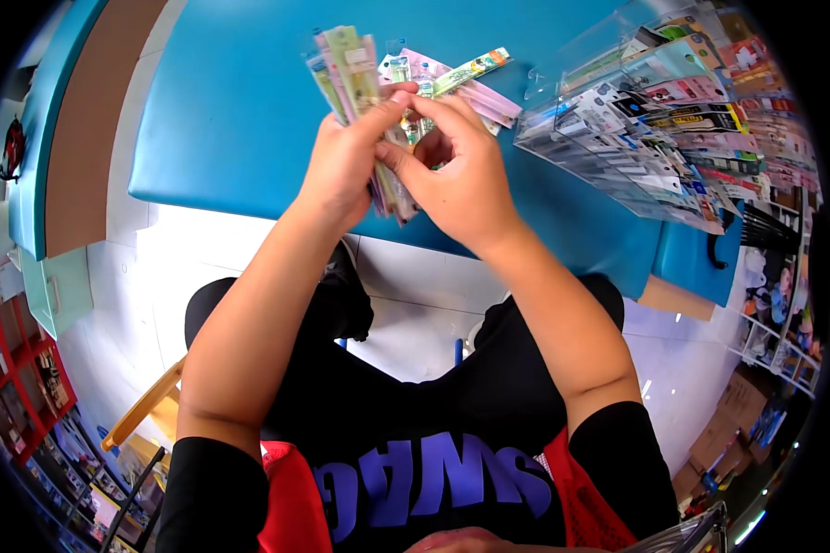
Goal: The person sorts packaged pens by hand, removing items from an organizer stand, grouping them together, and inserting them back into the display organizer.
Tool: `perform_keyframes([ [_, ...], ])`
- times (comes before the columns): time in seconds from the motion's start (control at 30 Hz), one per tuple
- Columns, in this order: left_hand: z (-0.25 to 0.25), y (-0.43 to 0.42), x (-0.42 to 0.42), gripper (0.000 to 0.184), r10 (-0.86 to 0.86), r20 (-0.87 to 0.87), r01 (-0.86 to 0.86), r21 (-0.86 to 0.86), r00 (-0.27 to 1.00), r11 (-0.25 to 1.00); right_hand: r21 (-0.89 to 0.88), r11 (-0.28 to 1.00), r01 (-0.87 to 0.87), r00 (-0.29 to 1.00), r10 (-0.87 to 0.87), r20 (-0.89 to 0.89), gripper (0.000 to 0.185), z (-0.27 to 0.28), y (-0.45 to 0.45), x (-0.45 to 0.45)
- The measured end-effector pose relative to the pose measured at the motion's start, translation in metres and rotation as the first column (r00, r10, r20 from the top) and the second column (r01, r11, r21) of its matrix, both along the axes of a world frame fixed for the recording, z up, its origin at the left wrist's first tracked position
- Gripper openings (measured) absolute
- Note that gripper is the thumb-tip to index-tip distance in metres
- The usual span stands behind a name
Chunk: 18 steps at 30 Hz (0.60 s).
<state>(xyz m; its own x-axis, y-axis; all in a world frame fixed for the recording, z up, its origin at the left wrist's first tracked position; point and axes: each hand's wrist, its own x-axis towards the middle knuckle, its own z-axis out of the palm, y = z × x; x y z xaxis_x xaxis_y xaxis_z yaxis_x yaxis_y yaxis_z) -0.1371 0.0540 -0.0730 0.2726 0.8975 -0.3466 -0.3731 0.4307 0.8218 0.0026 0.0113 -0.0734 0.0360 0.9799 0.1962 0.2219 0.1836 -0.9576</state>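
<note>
Green-pink bundle [349, 69] over counter [240, 120], clasped in fingers of left hand [341, 158], long axis pointing away from body. Right hand [461, 170] just right, fingers curled; pinch unclear. Loose packs [491, 101] beyond.

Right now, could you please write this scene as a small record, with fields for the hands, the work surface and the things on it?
left hand: holds a bundle of slim pale-green and pink packets
right hand: at the bundle, thumb and fingers bent; exact grip unclear
work surface: smooth blue tabletop
loose items: slim green and pink packets, overlapping, beyond the hands
picture's right: clear plastic rack filled with packaged goods
</note>
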Motion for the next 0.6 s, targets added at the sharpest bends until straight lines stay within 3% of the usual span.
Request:
perform_keyframes([
  [0.1,-0.007,0.018,-0.019,0.032,0.006,0.015,-0.005,-0.045,1.000,0.999,0.151,0.988,0.038,0.979,-0.067,0.190,0.042,0.007,0.020,0.025],
  [0.13,0.003,0.022,-0.021,0.033,0.030,0.034,-0.027,-0.075,0.999,0.997,0.256,0.967,-0.015,0.917,-0.088,0.388,0.043,0.004,0.034,0.040],
  [0.17,0.005,0.027,-0.024,0.035,0.045,0.056,-0.040,-0.094,0.997,0.995,0.343,0.935,-0.092,0.816,-0.127,0.564,0.046,0.000,0.048,0.053],
  [0.27,0.002,0.037,-0.037,0.037,-0.032,-0.025,0.030,-0.089,0.999,0.996,0.365,0.928,-0.079,0.407,-0.304,0.861,0.049,-0.039,0.057,0.069],
  [0.33,-0.008,0.044,-0.043,0.036,-0.105,-0.085,0.098,-0.077,0.991,0.992,0.150,0.988,-0.035,0.290,-0.134,0.948,0.042,-0.027,0.055,0.058],
  [0.37,-0.012,0.045,-0.044,0.037,-0.146,-0.231,0.134,-0.069,0.962,0.989,0.039,0.999,-0.005,0.233,-0.037,0.972,0.039,-0.020,0.055,0.053],
  [0.43,-0.010,0.043,-0.037,0.041,-0.210,-0.501,0.204,-0.067,0.840,0.977,-0.029,1.000,-0.002,0.216,0.029,0.976,0.028,-0.009,0.059,0.045],
  [0.47,-0.008,0.040,-0.032,0.048,-0.159,-0.744,0.275,0.034,0.648,0.961,-0.061,0.998,-0.002,0.205,0.060,0.977,0.023,-0.005,0.060,0.042],
  [0.57,-0.010,0.028,-0.023,0.056,0.001,-0.941,0.423,0.152,0.338,0.893,-0.065,0.998,0.028,0.193,0.058,0.979,0.013,0.001,0.059,0.039],
  [0.6,-0.008,0.025,-0.022,0.059,-0.030,-0.962,0.467,0.104,0.270,0.878,-0.092,0.994,0.065,0.227,0.075,0.971,0.012,0.001,0.060,0.038],
])
